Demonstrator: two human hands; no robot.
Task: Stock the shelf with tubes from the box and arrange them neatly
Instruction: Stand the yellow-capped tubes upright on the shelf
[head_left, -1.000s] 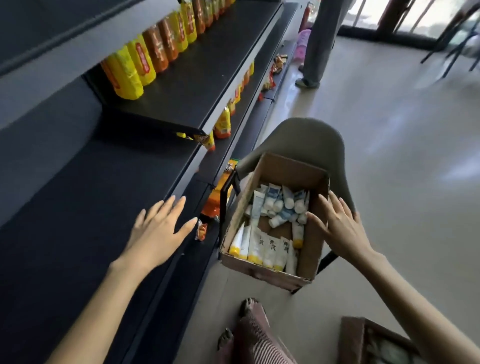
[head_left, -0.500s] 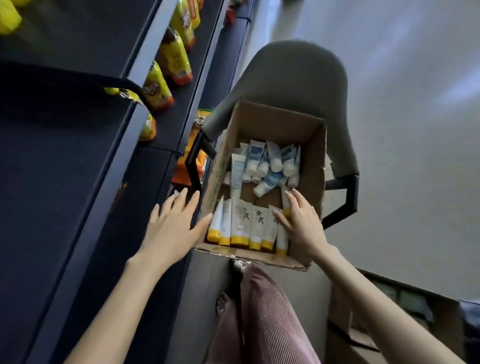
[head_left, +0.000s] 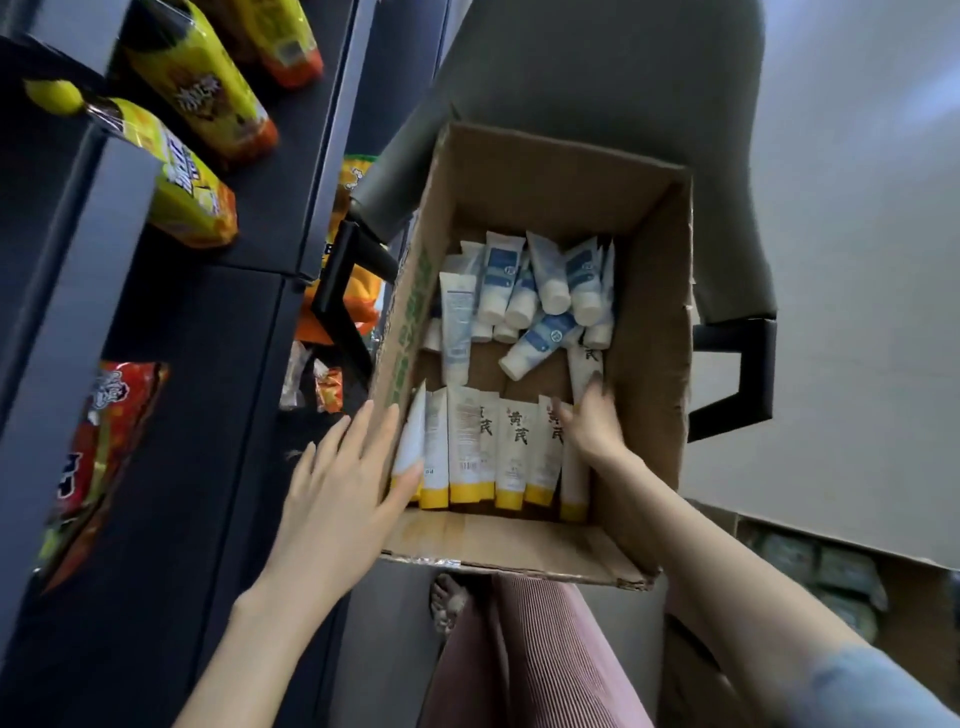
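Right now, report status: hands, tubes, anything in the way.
Left hand open at left wall of box. Right hand inside, on the yellow-capped tubes, grip unclear. Blue-labelled tubes piled behind. Box top open, nothing covering.

Box (head_left: 524, 540) on chair (head_left: 597, 67), tubes (head_left: 483, 447) in box, shelf (head_left: 171, 415) left of box, snack bags (head_left: 182, 171) on shelf

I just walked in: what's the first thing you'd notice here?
An open cardboard box on a grey chair, with yellow-capped tubes lined up at its near end and blue-and-white tubes jumbled at the far end. The right hand reaches in among the yellow-capped ones; bright yellow snack bags sit on the dark shelf to the left.
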